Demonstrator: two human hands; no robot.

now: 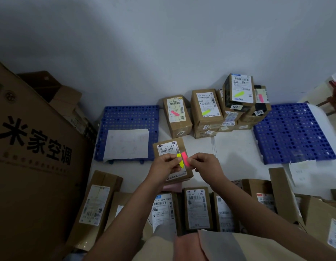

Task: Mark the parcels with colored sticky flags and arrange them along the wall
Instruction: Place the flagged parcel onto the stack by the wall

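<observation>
Left hand pinches yellow flag, right hand pinches pink flag, over unflagged parcel. Four flagged parcels by wall; unflagged parcels remain near.

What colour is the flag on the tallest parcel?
Yellow-green flag, seen in the head view.

1. The left hand pinches a yellow flag; the right hand pinches a pink flag
2. Both are above a brown parcel
3. Flagged parcels stand at the wall
</observation>
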